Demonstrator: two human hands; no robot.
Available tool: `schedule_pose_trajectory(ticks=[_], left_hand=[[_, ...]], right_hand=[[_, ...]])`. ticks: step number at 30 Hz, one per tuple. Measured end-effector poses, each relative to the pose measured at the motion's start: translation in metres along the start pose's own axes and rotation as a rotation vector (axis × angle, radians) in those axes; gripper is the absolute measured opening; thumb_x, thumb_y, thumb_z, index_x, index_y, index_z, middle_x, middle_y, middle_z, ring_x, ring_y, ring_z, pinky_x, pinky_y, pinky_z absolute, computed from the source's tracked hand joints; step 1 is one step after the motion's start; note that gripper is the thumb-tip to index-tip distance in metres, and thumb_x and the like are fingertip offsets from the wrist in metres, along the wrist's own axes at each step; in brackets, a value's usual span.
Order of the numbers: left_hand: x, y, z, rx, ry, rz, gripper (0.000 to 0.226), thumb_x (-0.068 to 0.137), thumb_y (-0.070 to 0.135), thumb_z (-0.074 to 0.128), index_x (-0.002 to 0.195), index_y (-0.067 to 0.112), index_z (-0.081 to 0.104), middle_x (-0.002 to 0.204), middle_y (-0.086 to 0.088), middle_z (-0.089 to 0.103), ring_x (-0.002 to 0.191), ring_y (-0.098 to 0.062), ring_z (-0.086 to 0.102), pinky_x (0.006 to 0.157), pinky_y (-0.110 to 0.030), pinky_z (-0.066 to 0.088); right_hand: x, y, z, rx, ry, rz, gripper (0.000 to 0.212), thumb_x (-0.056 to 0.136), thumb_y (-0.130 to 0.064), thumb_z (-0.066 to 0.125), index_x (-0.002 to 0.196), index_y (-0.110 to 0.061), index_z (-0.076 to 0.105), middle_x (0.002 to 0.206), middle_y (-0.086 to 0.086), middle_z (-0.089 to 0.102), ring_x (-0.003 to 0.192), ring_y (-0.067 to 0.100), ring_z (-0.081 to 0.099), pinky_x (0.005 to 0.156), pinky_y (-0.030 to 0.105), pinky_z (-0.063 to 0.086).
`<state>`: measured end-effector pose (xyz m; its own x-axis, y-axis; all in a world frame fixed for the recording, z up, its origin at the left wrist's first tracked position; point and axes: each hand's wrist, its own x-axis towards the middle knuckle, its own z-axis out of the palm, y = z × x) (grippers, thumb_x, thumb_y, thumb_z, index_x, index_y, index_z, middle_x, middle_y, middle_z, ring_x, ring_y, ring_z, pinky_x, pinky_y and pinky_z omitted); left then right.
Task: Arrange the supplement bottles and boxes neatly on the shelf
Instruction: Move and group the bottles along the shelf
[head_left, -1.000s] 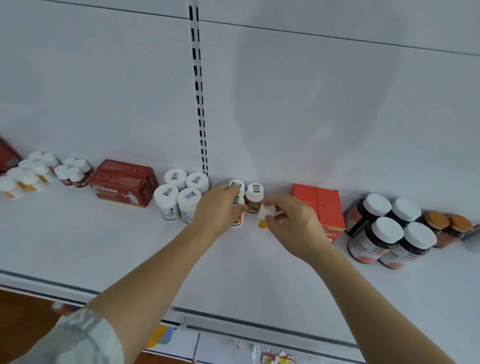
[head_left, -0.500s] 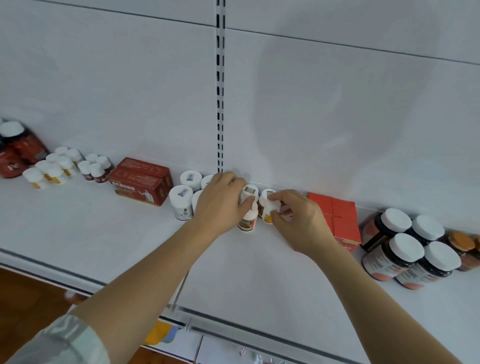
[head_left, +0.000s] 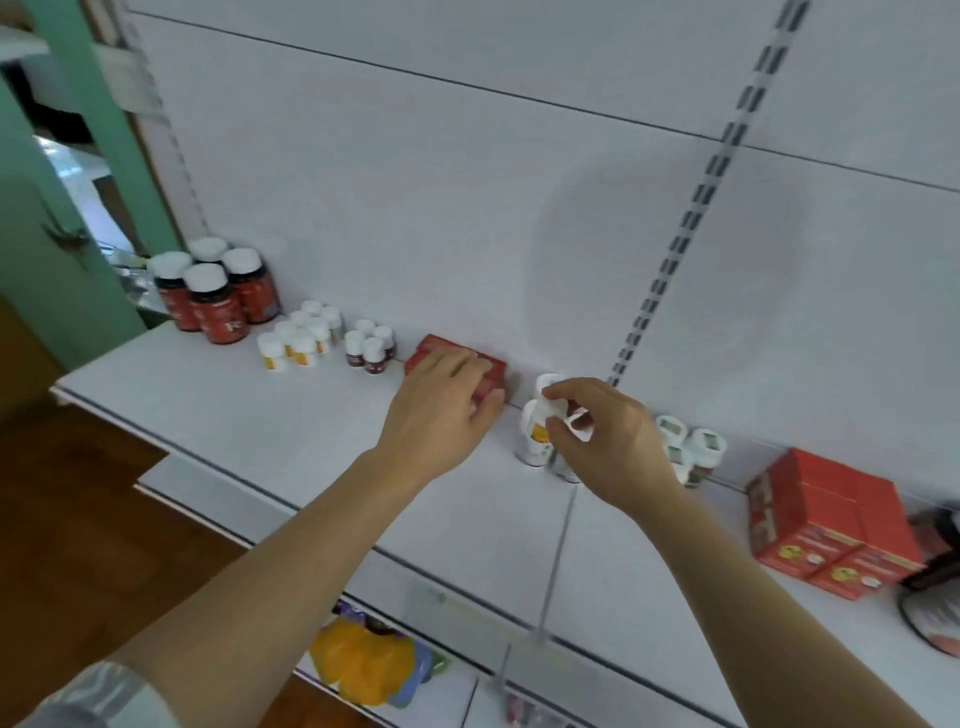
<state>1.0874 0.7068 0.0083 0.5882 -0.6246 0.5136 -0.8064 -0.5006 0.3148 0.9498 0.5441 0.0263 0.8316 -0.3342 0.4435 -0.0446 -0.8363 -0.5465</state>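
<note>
On the white shelf (head_left: 249, 415) a dark red box (head_left: 432, 345) lies against the back wall, and my left hand (head_left: 441, 410) rests on it with fingers laid across its top and right end. My right hand (head_left: 608, 441) pinches a small white-capped bottle with an orange-yellow label (head_left: 537, 432), held tilted just right of that box. White-lidded bottles (head_left: 701, 448) stand behind my right hand, partly hidden by it. Further right sit stacked orange-red boxes (head_left: 831, 519).
Dark red bottles with white caps (head_left: 213, 301) stand at the shelf's left end, then small yellow-labelled bottles (head_left: 296, 338) and small dark bottles (head_left: 369, 348). A blurred large bottle (head_left: 935, 571) shows at the right edge. A slotted upright (head_left: 675, 244) runs up the back wall. A yellow package (head_left: 363, 665) lies on the lower shelf.
My view has swung left. My left hand left the small bottles and moved left onto the dark red box. My right hand carried the small bottle leftward, past the white-lidded bottles.
</note>
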Motion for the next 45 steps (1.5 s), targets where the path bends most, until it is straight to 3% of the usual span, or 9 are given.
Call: schedule_pose_trajectory(ticks=[5, 11, 19, 23, 25, 31, 38, 45], left_hand=[[-0.033, -0.086, -0.046, 0.007, -0.043, -0.004, 0.039, 0.095, 0.039, 0.052, 0.118, 0.011, 0.064, 0.118, -0.002, 0.064, 0.111, -0.021, 0.057, 0.089, -0.032, 0.047], [-0.050, -0.167, -0.080, 0.035, -0.055, -0.062, 0.038, 0.094, 0.037, 0.058, 0.122, 0.011, 0.064, 0.122, -0.004, 0.064, 0.113, -0.023, 0.057, 0.092, -0.032, 0.046], [-0.036, -0.255, -0.091, 0.078, -0.105, -0.099, 0.042, 0.094, 0.042, 0.053, 0.123, 0.014, 0.062, 0.125, -0.003, 0.061, 0.115, -0.021, 0.054, 0.094, -0.030, 0.045], [-0.021, -0.288, -0.095, 0.075, -0.122, -0.099, 0.041, 0.093, 0.038, 0.058, 0.125, 0.011, 0.059, 0.127, -0.005, 0.059, 0.117, -0.023, 0.053, 0.092, -0.032, 0.045], [-0.015, -0.300, -0.094, 0.062, -0.129, -0.098, 0.042, 0.093, 0.037, 0.059, 0.126, 0.011, 0.058, 0.128, -0.005, 0.059, 0.119, -0.022, 0.051, 0.092, -0.032, 0.044], [-0.003, -0.336, -0.087, -0.021, -0.176, -0.031, 0.041, 0.093, 0.039, 0.054, 0.123, 0.012, 0.058, 0.125, -0.004, 0.058, 0.117, -0.022, 0.051, 0.088, -0.036, 0.049], [0.007, -0.377, -0.085, -0.114, -0.252, 0.109, 0.043, 0.095, 0.041, 0.052, 0.127, 0.012, 0.055, 0.128, -0.002, 0.055, 0.120, -0.020, 0.049, 0.089, -0.033, 0.049], [0.010, -0.390, -0.082, -0.156, -0.299, 0.176, 0.043, 0.095, 0.039, 0.053, 0.131, 0.014, 0.053, 0.132, 0.000, 0.054, 0.125, -0.018, 0.045, 0.091, -0.029, 0.044]], right_hand=[[0.015, -0.072, 0.076, 0.033, -0.004, 0.010, 0.023, 0.081, -0.009, 0.068, 0.101, -0.021, 0.070, 0.092, -0.020, 0.060, 0.077, -0.001, 0.056, 0.074, 0.016, 0.050], [0.046, -0.122, 0.149, 0.033, -0.106, -0.012, 0.027, 0.084, -0.013, 0.067, 0.109, -0.022, 0.067, 0.107, -0.010, 0.064, 0.078, 0.006, 0.058, 0.076, 0.025, 0.052], [0.111, -0.144, 0.239, 0.010, -0.068, -0.076, 0.030, 0.083, -0.015, 0.068, 0.113, -0.015, 0.068, 0.105, 0.001, 0.070, 0.090, 0.020, 0.064, 0.078, 0.036, 0.054], [0.132, -0.150, 0.281, -0.008, -0.032, -0.126, 0.027, 0.082, -0.008, 0.068, 0.108, -0.012, 0.069, 0.104, 0.002, 0.070, 0.090, 0.023, 0.065, 0.072, 0.029, 0.051], [0.139, -0.150, 0.296, -0.030, -0.003, -0.166, 0.027, 0.078, -0.003, 0.070, 0.104, -0.010, 0.069, 0.100, 0.002, 0.071, 0.089, 0.024, 0.065, 0.070, 0.026, 0.050], [0.145, -0.147, 0.337, -0.099, 0.027, -0.170, 0.025, 0.074, 0.006, 0.070, 0.096, -0.006, 0.068, 0.097, 0.006, 0.065, 0.082, 0.032, 0.062, 0.060, 0.043, 0.053], [0.137, -0.153, 0.360, -0.206, 0.080, -0.024, 0.025, 0.076, 0.007, 0.067, 0.098, -0.005, 0.068, 0.106, 0.010, 0.060, 0.076, 0.029, 0.061, 0.052, 0.040, 0.052], [0.140, -0.159, 0.367, -0.317, 0.121, 0.025, 0.024, 0.073, 0.010, 0.069, 0.094, -0.002, 0.068, 0.099, 0.011, 0.060, 0.071, 0.028, 0.060, 0.049, 0.033, 0.050]])
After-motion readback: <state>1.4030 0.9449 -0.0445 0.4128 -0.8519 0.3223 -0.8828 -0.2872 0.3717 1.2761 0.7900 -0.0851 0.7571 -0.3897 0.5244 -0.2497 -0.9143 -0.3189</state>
